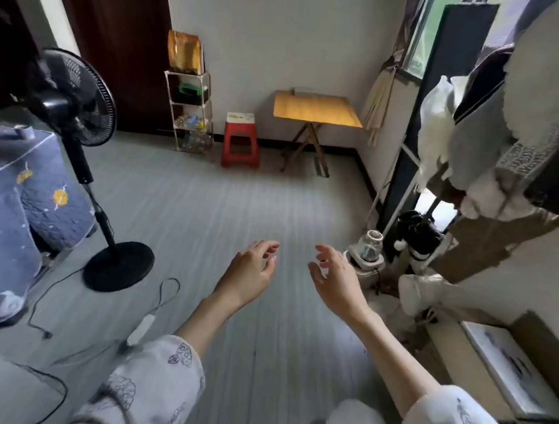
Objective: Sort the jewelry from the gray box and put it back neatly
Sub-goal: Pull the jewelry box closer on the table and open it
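A small gray box point(303, 91) lies at the back edge of a yellow folding table point(315, 110) against the far wall. No jewelry can be made out at this distance. My left hand point(251, 271) and my right hand point(336, 278) are stretched out in front of me over the gray floor, far from the table. Both hold nothing, with fingers loosely curved and spread.
A black standing fan point(77, 105) rises at the left beside a blue quilted cover point(17, 200). A red stool point(241, 141) and a wire shelf point(191, 109) stand by the far wall. Clothes and bags hang at the right. Cables point(152, 312) trail on the floor.
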Demonstrator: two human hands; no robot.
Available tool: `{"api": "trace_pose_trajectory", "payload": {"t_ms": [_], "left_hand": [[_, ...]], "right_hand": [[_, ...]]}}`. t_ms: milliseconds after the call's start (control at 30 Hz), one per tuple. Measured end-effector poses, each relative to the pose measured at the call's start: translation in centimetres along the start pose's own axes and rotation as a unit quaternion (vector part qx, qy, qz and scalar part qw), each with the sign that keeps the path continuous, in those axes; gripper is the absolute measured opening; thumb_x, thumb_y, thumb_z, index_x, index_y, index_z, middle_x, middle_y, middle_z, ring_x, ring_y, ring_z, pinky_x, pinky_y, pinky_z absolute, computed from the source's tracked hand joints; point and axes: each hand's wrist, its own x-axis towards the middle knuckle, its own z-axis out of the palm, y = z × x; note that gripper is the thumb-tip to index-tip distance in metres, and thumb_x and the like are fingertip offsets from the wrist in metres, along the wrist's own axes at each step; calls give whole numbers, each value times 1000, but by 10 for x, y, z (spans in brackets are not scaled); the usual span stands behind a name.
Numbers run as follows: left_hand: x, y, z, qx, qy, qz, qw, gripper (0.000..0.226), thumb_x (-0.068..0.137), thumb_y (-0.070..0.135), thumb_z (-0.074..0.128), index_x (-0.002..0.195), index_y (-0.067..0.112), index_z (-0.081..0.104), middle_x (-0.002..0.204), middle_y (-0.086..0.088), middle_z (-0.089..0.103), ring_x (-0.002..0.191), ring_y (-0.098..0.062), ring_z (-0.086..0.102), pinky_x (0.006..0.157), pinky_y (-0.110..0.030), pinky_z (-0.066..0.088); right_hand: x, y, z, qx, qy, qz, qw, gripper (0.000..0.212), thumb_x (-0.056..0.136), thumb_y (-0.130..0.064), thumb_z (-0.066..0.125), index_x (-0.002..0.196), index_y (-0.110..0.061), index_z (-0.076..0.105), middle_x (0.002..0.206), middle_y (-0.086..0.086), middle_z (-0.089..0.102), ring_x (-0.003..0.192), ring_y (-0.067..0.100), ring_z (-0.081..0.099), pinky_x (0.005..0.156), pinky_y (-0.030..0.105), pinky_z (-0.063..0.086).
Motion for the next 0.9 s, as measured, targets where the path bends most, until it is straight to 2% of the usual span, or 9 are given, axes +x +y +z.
{"api": "trace_pose_trajectory", "payload": {"t_ms": [133, 233, 367, 500, 567, 633, 700, 900], "left_hand": [[-3, -39, 27, -24, -21, -84, 996, 28, 91, 15, 50, 118, 13, 58, 111, 0, 63, 100, -11, 57, 94, -32, 47], [5, -69, 45, -47, -28, -127, 990, 26, 90, 11, 51, 114, 12, 60, 107, -1, 64, 94, -9, 58, 92, -28, 47], [42, -105, 54, -80, -14, -179, 980, 23, 90, 9, 51, 111, 9, 61, 105, -4, 65, 91, -10, 57, 80, -11, 40], [94, -132, 55, -98, -12, -215, 972, 22, 91, 10, 51, 111, 8, 61, 106, -5, 66, 92, -10, 57, 78, -7, 36], [123, -141, 55, -108, -16, -221, 969, 22, 91, 10, 51, 111, 8, 61, 106, -3, 66, 92, -10, 57, 79, -8, 36], [152, -149, 55, -117, -27, -225, 967, 22, 92, 11, 51, 111, 9, 61, 106, -2, 65, 94, -10, 58, 82, -11, 37], [181, -157, 54, -121, -35, -229, 965, 21, 92, 13, 52, 111, 11, 61, 102, 0, 65, 94, -10, 59, 83, -13, 38], [277, -197, 53, -121, -34, -234, 964, 20, 91, 12, 52, 108, 11, 62, 99, 1, 66, 92, -9, 60, 79, -7, 37]], "right_hand": [[-6, 34, 38, 5, -59, 47, 997, 36, 90, -17, 54, 125, -8, 49, 114, 9, 59, 103, 21, 58, 88, 27, 42], [7, 55, 67, 28, -96, 92, 991, 36, 92, -18, 51, 126, -9, 48, 116, 9, 59, 104, 20, 58, 89, 28, 44], [50, 70, 93, 52, -101, 129, 985, 33, 92, -17, 51, 123, -7, 50, 113, 10, 61, 103, 21, 59, 90, 31, 46], [105, 71, 111, 88, -94, 182, 975, 33, 92, -18, 52, 124, -9, 51, 112, 10, 62, 100, 19, 60, 91, 30, 46], [133, 73, 118, 109, -85, 196, 971, 33, 92, -19, 52, 124, -11, 51, 111, 7, 62, 96, 15, 59, 86, 22, 44], [162, 78, 121, 119, -73, 209, 968, 32, 92, -19, 52, 123, -12, 51, 107, 5, 63, 88, 11, 57, 74, 8, 38], [190, 82, 123, 127, -64, 219, 965, 31, 91, -17, 53, 122, -11, 53, 100, 2, 61, 83, 9, 56, 65, 1, 36], [294, 102, 141, 148, -51, 226, 961, 28, 92, -17, 52, 120, -14, 53, 97, -2, 61, 80, -1, 54, 64, -3, 37]]}}
